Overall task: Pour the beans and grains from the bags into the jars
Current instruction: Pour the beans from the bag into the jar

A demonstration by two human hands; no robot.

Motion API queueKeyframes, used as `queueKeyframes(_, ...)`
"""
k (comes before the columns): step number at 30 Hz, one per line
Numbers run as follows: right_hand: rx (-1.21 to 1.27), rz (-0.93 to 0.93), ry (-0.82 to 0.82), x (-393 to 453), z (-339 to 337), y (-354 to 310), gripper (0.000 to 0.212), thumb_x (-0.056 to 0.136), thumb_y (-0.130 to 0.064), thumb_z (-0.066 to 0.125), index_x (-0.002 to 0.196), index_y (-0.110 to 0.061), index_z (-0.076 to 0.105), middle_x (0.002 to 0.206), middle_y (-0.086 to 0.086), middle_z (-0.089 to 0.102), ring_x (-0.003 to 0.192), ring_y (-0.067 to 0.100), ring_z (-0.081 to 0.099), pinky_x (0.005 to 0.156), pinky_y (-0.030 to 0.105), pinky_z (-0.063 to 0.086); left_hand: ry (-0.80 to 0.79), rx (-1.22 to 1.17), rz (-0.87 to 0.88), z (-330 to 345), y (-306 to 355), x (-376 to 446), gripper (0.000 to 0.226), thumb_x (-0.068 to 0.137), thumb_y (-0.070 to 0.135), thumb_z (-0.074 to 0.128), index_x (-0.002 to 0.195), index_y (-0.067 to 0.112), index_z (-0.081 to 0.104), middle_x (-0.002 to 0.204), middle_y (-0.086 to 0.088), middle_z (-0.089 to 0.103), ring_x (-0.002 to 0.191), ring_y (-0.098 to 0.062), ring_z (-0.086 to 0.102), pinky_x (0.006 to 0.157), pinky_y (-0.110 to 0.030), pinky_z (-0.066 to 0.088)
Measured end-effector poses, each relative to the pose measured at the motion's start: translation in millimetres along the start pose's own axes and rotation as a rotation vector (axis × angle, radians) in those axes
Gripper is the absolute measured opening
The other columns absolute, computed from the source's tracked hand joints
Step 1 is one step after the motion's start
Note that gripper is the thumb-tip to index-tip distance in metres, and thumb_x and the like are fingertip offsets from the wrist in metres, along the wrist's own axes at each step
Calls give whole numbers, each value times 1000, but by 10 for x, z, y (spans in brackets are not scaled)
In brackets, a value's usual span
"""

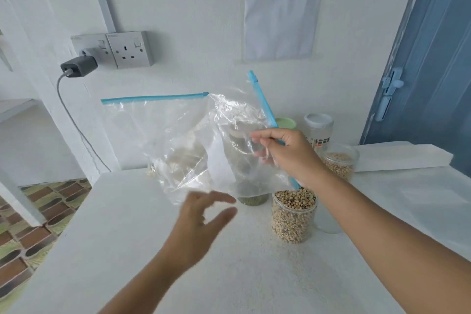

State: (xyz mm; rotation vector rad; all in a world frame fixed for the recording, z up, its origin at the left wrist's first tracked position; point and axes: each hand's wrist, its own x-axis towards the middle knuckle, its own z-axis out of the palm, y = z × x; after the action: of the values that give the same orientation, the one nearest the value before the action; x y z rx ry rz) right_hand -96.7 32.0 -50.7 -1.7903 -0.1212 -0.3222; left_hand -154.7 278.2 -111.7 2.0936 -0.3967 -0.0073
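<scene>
My right hand (285, 153) pinches an empty clear zip bag (188, 140) with a blue zip strip, holding it up above the table. My left hand (201, 214) hovers just below the bag's lower edge, fingers spread and relaxed, holding nothing. An open jar of black-eyed beans (293, 216) stands under my right wrist. Behind the bag a jar of green beans (252, 199) shows partly. A jar of pale soybeans (340, 163) stands further back right.
A jar with a green lid (286, 122) and a white-lidded jar (318, 127) stand by the wall. A white table (127, 250) carries everything; its left edge drops to a tiled floor (30, 232). A charger (79, 66) hangs from the wall socket. A blue door (428, 71) is at right.
</scene>
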Motion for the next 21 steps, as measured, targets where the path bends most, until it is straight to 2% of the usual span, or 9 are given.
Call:
queueKeyframes(2,38,-2,13,-13,0,-30,25,104,-9,59,114,-20,79,108,-12,78,96,21,77,78,34,65,-223,-441,-302,158,10,-61,33,86,65,73,113,47,75,123,5,60,117,-15,59,99,-29,50)
queueKeyframes(3,59,-5,21,-22,-2,-43,25,104,-8,59,114,-19,78,108,-11,78,93,21,77,76,31,64,-251,-629,-407,215,-32,-33,37,87,61,74,118,41,76,129,0,60,122,-19,60,105,-35,52)
queueKeyframes(5,98,-9,35,-41,-12,-64,25,104,-6,58,114,-18,78,110,-10,78,91,21,78,74,27,63,-193,-912,-544,243,-95,88,40,89,58,71,122,36,76,143,-13,53,132,-32,56,114,-48,47)
queueKeyframes(7,140,-17,35,-64,-36,-74,26,104,-5,58,116,-17,78,112,-9,78,94,22,78,78,29,63,-72,-1173,-634,194,-122,233,42,89,57,69,120,32,78,149,-23,46,136,-42,51,118,-54,41)
queueKeyframes(8,155,-27,32,-78,-58,-71,26,104,-5,58,117,-17,78,113,-7,77,94,22,77,80,31,64,-15,-1268,-650,165,-139,300,42,89,56,69,115,25,80,149,-26,46,136,-45,50,118,-56,39)
queueKeyframes(10,174,-46,33,-109,-125,-47,27,104,-4,57,117,-16,77,114,-5,78,96,22,77,82,33,64,81,-1374,-622,109,-213,420,39,89,51,72,89,13,78,145,-26,53,133,-48,52,118,-59,38)
queueKeyframes(12,207,-52,51,-144,-201,-7,27,104,-4,58,115,-17,78,116,-3,77,98,22,77,85,35,63,173,-1466,-566,33,-267,509,42,91,49,75,68,14,66,139,-24,60,129,-47,57,116,-60,39)
queueKeyframes(17,259,-109,162,-237,-407,155,25,102,0,58,110,-14,78,115,-2,78,99,21,77,87,24,60,312,-1592,-474,-254,-323,702,38,89,42,79,67,17,63,139,-11,66,119,-24,66,106,-40,49)
queueKeyframes(21,349,-94,207,-284,-485,342,26,102,5,56,106,-10,77,114,2,78,106,26,75,96,34,59,309,-1504,-353,-407,-258,814,37,92,40,76,65,21,61,124,0,75,123,-19,64,109,-38,46)
